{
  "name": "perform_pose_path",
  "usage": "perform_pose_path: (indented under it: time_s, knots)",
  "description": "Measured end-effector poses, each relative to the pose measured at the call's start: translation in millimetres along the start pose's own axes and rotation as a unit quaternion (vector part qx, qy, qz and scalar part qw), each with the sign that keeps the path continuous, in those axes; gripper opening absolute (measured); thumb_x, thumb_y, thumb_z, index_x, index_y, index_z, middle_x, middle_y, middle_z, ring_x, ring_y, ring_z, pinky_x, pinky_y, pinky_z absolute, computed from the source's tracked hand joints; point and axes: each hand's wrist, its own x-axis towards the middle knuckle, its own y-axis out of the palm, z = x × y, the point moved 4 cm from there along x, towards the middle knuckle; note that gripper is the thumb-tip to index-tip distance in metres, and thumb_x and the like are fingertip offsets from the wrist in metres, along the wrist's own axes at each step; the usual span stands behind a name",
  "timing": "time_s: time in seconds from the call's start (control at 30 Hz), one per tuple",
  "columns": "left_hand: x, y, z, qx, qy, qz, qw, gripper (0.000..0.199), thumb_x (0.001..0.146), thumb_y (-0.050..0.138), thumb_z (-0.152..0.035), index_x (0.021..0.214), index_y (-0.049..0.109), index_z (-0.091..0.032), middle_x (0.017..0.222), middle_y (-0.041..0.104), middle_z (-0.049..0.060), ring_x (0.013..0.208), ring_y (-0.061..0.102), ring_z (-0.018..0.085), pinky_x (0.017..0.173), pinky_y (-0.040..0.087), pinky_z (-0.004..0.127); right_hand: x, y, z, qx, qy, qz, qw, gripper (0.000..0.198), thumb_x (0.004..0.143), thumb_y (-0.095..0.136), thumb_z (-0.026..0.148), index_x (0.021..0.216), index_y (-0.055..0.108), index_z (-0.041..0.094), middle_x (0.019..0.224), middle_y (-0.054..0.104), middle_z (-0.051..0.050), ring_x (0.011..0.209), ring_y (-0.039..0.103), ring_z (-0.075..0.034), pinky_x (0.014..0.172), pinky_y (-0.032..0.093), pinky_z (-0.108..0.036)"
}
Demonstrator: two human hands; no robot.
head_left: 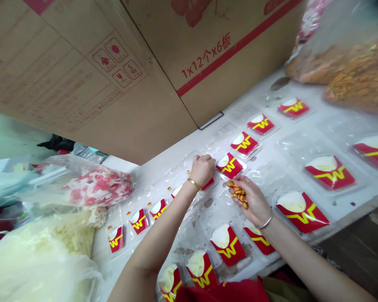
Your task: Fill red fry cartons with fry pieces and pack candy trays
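My left hand (203,171), with a gold bangle at the wrist, is closed with its fingers turned down over a clear plastic blister tray. Its fingertips are hidden, so whatever they pinch does not show. Partly under it lies a red fries-carton piece (209,183) with yellow marking. My right hand (252,202) is cupped around a handful of small orange-brown burger-shaped pieces (239,193). Just beyond it sits another red carton piece (229,165) in its clear tray. Left of my left hand, single small burger-shaped pieces (169,188) lie in the trays above the cartons.
Several more trayed red cartons (228,245) lie in rows across the white table (101,268). Large cardboard boxes (138,105) stand along the back. A bag of orange pieces (359,79) is at far right. Bags of red-and-white (97,186) and pale yellow pieces (44,251) are at left.
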Motion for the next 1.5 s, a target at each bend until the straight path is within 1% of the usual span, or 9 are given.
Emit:
perform_pose_path:
  time_s: [0.1, 0.27, 0.47, 0.73, 0.9, 1.07, 1.27, 1.4, 1.5]
  knots:
    - [-15.1, -18.4, -16.9, -0.113, -0.001, -0.041, 0.993, 0.032, 0.086, 0.048, -0.019, 0.118, 0.053, -0.019, 0.102, 0.063, 0.008, 0.095, 0.056, 0.021, 0.085, 0.037, 0.039, 3.6, -1.1, 3.9, 0.005, -0.022, -0.009, 1.0, 0.02, 0.071, 0.067, 0.022, 0.083, 0.05, 0.02, 0.076, 0.061, -0.001, 0.055, 0.049, -0.008, 0.035, 0.028, -0.013]
    - [-32.3, -29.2, -59.3, -0.258, 0.096, -0.026, 0.961, 0.017, 0.088, 0.051, -0.028, 0.098, 0.062, -0.02, 0.096, 0.061, 0.008, 0.09, 0.056, 0.017, 0.081, 0.043, 0.032, 8.8, -0.5, 10.8, 0.042, -0.014, -0.014, 0.999, 0.021, 0.069, 0.068, 0.022, 0.082, 0.051, 0.021, 0.065, 0.056, 0.002, 0.053, 0.048, -0.008, 0.034, 0.028, -0.013]
    - [11.4, -28.2, -33.4, -0.309, 0.025, -0.112, 0.944, 0.015, 0.088, 0.049, -0.026, 0.093, 0.062, -0.019, 0.092, 0.061, 0.007, 0.081, 0.057, 0.014, 0.075, 0.046, 0.028, 10.7, -3.8, 33.4, 0.077, 0.011, 0.0, 0.997, 0.019, 0.069, 0.068, 0.023, 0.08, 0.052, 0.02, 0.071, 0.059, 0.0, 0.054, 0.048, -0.007, 0.035, 0.028, -0.012]
    - [104.9, -0.7, 2.3, -0.084, 0.033, -0.092, 0.992, 0.047, 0.081, 0.046, -0.009, 0.127, 0.048, -0.017, 0.093, 0.065, 0.006, 0.087, 0.058, 0.017, 0.081, 0.046, 0.03, 6.7, -13.9, 55.2, 0.016, 0.036, 0.028, 0.999, 0.019, 0.077, 0.064, 0.032, 0.091, 0.055, 0.022, 0.076, 0.06, -0.002, 0.051, 0.044, -0.008, 0.034, 0.024, -0.013]
    - [118.0, 16.4, -8.8, 0.082, 0.131, -0.024, 0.988, 0.051, 0.083, 0.037, -0.006, 0.133, 0.041, -0.011, 0.096, 0.065, 0.012, 0.09, 0.056, 0.022, 0.086, 0.043, 0.035, 7.8, -16.7, 61.7, -0.019, 0.034, 0.064, 0.997, 0.031, 0.081, 0.058, 0.049, 0.098, 0.057, 0.024, 0.074, 0.056, 0.001, 0.047, 0.038, -0.006, 0.032, 0.018, -0.014]
    - [113.4, 23.4, -4.2, 0.086, 0.115, 0.023, 0.989, 0.06, 0.08, 0.038, -0.004, 0.139, 0.031, -0.012, 0.092, 0.066, 0.011, 0.088, 0.058, 0.02, 0.082, 0.045, 0.033, 10.4, -18.1, 62.5, 0.025, 0.081, 0.107, 0.991, 0.035, 0.083, 0.054, 0.046, 0.113, 0.055, 0.027, 0.072, 0.056, 0.001, 0.048, 0.043, -0.008, 0.034, 0.02, -0.015]
    - [83.2, -13.9, -35.5, -0.113, 0.083, 0.013, 0.99, 0.038, 0.088, 0.045, -0.02, 0.125, 0.051, -0.022, 0.115, 0.061, 0.01, 0.111, 0.052, 0.022, 0.097, 0.038, 0.04, 9.7, -16.2, 67.2, 0.048, 0.073, 0.148, 0.985, 0.036, 0.081, 0.052, 0.04, 0.115, 0.05, 0.028, 0.067, 0.057, 0.001, 0.046, 0.045, -0.01, 0.036, 0.024, -0.016]
    - [55.9, -28.8, -79.8, -0.341, 0.096, 0.113, 0.928, 0.02, 0.085, 0.055, -0.035, 0.095, 0.067, -0.022, 0.104, 0.061, 0.007, 0.098, 0.058, 0.018, 0.089, 0.045, 0.031, 7.7, -16.0, 69.5, 0.048, 0.081, 0.148, 0.985, 0.029, 0.081, 0.054, 0.042, 0.107, 0.05, 0.027, 0.066, 0.057, 0.002, 0.046, 0.048, -0.011, 0.036, 0.026, -0.016]
    - [48.5, -22.8, -95.8, -0.446, 0.031, 0.158, 0.88, 0.018, 0.081, 0.061, -0.035, 0.084, 0.065, -0.018, 0.09, 0.063, 0.005, 0.082, 0.06, 0.015, 0.076, 0.048, 0.028, 9.2, -19.8, 69.3, 0.038, 0.093, 0.11, 0.989, 0.039, 0.08, 0.058, 0.044, 0.115, 0.047, 0.03, 0.065, 0.057, 0.002, 0.046, 0.049, -0.011, 0.035, 0.024, -0.015]
